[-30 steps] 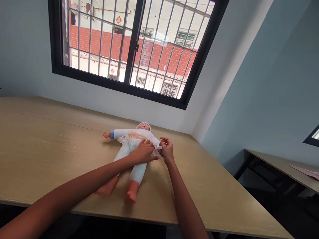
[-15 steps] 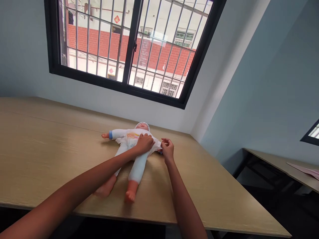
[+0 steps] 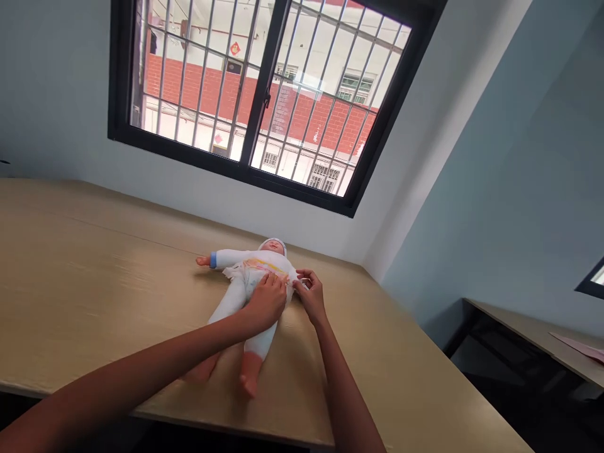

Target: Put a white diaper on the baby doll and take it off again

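A baby doll (image 3: 231, 301) lies on its back on the table, head toward the window and bare feet toward me. It wears a white cap, white trousers and a white shirt (image 3: 268, 259) with a coloured print and a frilly hem. My left hand (image 3: 270, 302) rests over the doll's waist, its fingers closed on the shirt hem. Beside it, my right hand (image 3: 310, 296) pinches the hem at the doll's right-hand side as I see it. The doll's arm on that side is mostly hidden behind my right hand; the other arm stretches out to the left.
The wooden table (image 3: 117, 302) runs to the wall under a barred window (image 3: 245, 160). Its right edge slants down toward me. Farther right stands a second table (image 3: 519, 333) with something pink and flat (image 3: 578, 347) on it.
My left hand has drawn slightly down toward me along the doll's waist. My right hand has shifted a little left and down, closer to the left one. The camera view has tilted slightly.
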Motion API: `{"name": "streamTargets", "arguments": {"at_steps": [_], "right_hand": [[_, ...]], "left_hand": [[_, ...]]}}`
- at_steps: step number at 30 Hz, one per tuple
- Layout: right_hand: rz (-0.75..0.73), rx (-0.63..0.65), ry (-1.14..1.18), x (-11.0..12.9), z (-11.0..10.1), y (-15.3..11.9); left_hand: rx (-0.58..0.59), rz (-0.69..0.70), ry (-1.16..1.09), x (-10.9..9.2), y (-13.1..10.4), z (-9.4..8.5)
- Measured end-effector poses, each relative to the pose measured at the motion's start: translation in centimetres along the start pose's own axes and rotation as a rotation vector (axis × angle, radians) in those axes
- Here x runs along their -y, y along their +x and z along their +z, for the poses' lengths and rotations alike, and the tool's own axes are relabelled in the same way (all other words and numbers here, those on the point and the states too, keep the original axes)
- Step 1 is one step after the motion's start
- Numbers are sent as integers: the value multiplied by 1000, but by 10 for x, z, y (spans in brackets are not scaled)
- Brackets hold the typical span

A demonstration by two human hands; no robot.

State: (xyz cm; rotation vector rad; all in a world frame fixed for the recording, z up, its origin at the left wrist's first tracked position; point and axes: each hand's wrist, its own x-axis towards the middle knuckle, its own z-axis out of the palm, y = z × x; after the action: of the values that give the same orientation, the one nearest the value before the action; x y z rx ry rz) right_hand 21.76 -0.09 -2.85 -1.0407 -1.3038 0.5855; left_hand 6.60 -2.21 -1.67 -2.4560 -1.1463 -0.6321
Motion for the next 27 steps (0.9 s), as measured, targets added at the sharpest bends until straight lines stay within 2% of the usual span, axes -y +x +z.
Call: {"name": "streamTargets", "arguments": {"at_steps": [3,8,13,17,23,27], "right_hand": [[-17,-17,-76,5,5,-1],[-72,-38,-239,19,12,4],[-181,24,-487,20,22,16],[-178,93,-676,17,28,28],[-98,49,-862,15,9,35],[-31,77,-714,12,0,31]], "left_hand": [[-29,21,33,0,-13,4],[-30,53,0,-2,-13,7],[-44,62,-12,-4,-12,5],[-91,88,36,-6,-14,9],[-135,180,105,-6,-14,19],[-137,183,49,-3,-13,22]]}}
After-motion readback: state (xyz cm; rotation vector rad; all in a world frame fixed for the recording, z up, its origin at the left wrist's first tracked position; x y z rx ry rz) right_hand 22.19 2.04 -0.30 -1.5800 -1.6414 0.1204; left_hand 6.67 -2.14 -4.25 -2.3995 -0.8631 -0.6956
